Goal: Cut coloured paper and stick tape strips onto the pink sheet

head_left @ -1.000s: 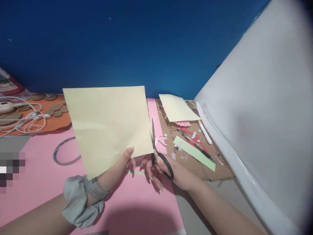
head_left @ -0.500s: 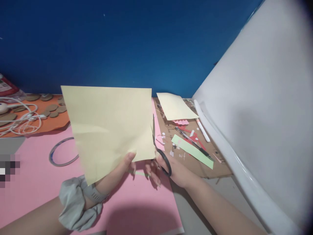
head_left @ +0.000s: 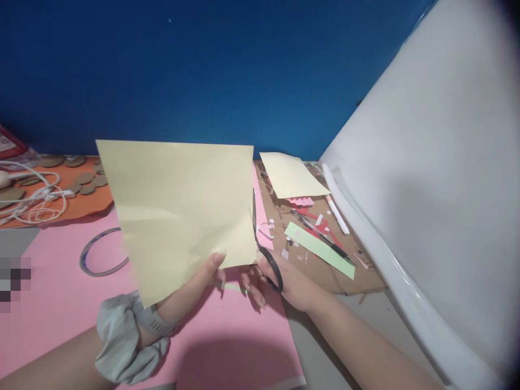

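Observation:
My left hand (head_left: 214, 267) pinches the lower edge of a pale yellow sheet of paper (head_left: 182, 200), thumb in front and the fingers mostly behind it. The sheet stands raised, facing me, with a slight crease across its left part. My right hand (head_left: 270, 276) is closed on a pair of scissors (head_left: 274, 271) with black handles. Their blades point upward along the sheet's right edge, partly hidden by the paper. Beneath both hands lies a large pink sheet (head_left: 227, 336), with a thin green strip (head_left: 235, 287) on it.
Cardboard (head_left: 325, 279) at right bears another yellow sheet (head_left: 290, 176), a green strip (head_left: 320, 249), a pen (head_left: 320, 233), a white marker (head_left: 338, 215) and paper scraps. Left are a ring (head_left: 83, 260), white cables (head_left: 44, 197) and cardboard discs (head_left: 84, 179) on orange paper. A white panel (head_left: 455, 162) rises at right.
The yellow sheet has tilted slightly, its upper left corner shifting left and up. Both hands keep their grip, with almost no movement.

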A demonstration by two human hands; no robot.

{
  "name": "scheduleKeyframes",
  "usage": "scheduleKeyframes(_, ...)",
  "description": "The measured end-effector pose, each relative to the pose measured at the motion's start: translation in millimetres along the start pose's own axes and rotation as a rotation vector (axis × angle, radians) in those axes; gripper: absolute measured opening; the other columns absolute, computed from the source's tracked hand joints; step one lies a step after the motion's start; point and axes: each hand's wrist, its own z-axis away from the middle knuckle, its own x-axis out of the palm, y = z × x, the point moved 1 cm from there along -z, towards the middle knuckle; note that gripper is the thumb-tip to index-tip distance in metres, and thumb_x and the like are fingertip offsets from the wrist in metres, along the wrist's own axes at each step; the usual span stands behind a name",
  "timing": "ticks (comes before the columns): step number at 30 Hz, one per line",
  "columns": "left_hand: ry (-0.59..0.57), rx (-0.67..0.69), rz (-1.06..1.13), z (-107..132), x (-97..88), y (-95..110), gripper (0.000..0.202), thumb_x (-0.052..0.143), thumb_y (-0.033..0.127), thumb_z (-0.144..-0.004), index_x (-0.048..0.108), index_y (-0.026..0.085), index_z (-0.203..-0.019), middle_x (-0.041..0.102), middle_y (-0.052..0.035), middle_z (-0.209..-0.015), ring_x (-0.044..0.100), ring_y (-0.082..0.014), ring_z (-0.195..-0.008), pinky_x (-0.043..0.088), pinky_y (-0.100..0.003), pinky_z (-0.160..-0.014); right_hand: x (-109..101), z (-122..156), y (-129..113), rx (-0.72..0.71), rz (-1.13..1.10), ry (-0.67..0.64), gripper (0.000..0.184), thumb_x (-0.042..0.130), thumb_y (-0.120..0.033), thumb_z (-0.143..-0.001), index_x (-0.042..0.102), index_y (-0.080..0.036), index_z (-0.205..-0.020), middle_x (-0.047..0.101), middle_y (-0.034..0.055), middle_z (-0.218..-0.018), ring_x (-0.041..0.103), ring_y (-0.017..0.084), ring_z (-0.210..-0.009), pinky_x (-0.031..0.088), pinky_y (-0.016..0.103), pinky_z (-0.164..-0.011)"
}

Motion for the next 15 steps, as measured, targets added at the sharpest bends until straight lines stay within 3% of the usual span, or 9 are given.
scheduleKeyframes(8,-0.022,-0.006,0.046,1.5,1.3,3.9,0.059,0.036,0.067,-0.082,0.05,0.022,-0.046,0.058,-0.0013,-0.055,0.053,-0.0173,-0.06,0.044,-0.031,-0.077,1.2,-0.1,1.3,0.021,0.013,0.01,0.042,0.042,-0.06,-0.087,0.043,-0.018,-0.078,0.051,-0.0034,-0.062,0.051,0.009,-0.046,0.047,0.027,-0.049)
scheduleKeyframes(15,0.007,0.008,0.019,0.5,1.2,2.2,0.057,0.036,0.064,-0.083,0.049,0.022,-0.047,0.059,-0.0012,-0.054,0.055,-0.0178,-0.061,0.044,-0.032,-0.08,5.7,-1.9,0.6,-0.004,-0.01,0.031,0.051,0.042,-0.069,-0.081,0.043,-0.018,-0.076,0.048,-0.0047,-0.06,0.05,0.009,-0.044,0.043,0.025,-0.045)
